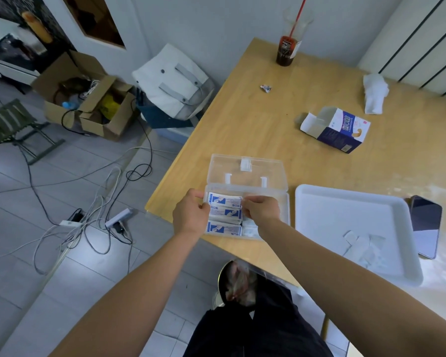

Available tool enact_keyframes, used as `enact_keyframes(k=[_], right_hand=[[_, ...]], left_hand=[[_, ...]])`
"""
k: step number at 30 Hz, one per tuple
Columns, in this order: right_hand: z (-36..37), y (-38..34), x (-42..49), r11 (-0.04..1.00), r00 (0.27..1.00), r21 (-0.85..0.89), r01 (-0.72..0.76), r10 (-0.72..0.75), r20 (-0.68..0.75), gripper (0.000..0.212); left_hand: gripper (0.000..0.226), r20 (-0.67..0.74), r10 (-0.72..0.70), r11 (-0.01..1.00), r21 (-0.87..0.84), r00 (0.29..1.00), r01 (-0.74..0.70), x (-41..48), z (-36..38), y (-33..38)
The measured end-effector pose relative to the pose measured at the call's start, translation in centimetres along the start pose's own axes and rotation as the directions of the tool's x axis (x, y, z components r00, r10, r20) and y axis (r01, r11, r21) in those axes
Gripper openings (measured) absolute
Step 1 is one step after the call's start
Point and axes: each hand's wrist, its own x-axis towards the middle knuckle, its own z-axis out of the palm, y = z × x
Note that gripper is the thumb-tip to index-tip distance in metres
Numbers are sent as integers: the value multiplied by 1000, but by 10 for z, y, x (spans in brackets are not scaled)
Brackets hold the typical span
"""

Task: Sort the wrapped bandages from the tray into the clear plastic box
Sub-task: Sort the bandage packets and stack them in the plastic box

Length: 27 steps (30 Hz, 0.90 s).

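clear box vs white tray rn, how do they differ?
The clear plastic box is see-through, lid open; the white tray is opaque, lidless. The box holds neat rows of wrapped bandages; the tray a few loose pale pieces. Left hand and right hand are at the box, not the tray. Both sit on the table.

Clear plastic box [278, 211] lies open on the surface [242, 124], lid [268, 171] laid back at 12 o'clock. Left grip [191, 215] and right grip [262, 210] pinch opposite ends of wrapped bandages [224, 215] stacked inside. Tray [345, 212] sits at its 3 o'clock.
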Motion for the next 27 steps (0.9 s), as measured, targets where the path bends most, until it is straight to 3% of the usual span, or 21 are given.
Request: enact_keyframes(k=[2, 5, 8, 13, 18, 21, 25, 27], right_hand=[[-4, -1, -2, 999, 998, -30, 29, -27, 48, 10], [-19, -8, -8, 991, 984, -21, 134, -130, 123, 15], [-55, -20, -13, 966, 949, -2, 260, -255, 183, 16], [-134, -17, 0, 953, 952, -43, 301, -297, 80, 18], [-232, 33, 29, 918, 991, -393, 52, -94, -90, 9], [-277, 63, 33, 798, 981, -591, -117, 1, -192, 44], [-291, 86, 39, 582, 969, -795, -171, -45, -242, 92], [-281, 93, 42, 547, 974, -825, -146, -65, -215, 98]], left_hand=[[25, -22, 4, 1000, 12, 1000, -4, -3, -2, 4], [32, -165, 6, 999, -40, 986, -12, -6, -2, 14], [22, -222, 104, 989, -81, 969, -125, -12, 9, 44], [6, 114, 348, 934, -129, 930, -334, -37, 61, 114], [14, 573, 318, 927, -19, 756, -375, -63, 140, 161], [19, 676, 234, 928, 59, 699, -368, -75, 178, 167], [22, 686, 143, 943, 125, 713, -309, -79, 209, 162], [22, 681, 119, 944, 149, 723, -295, -79, 217, 158]])
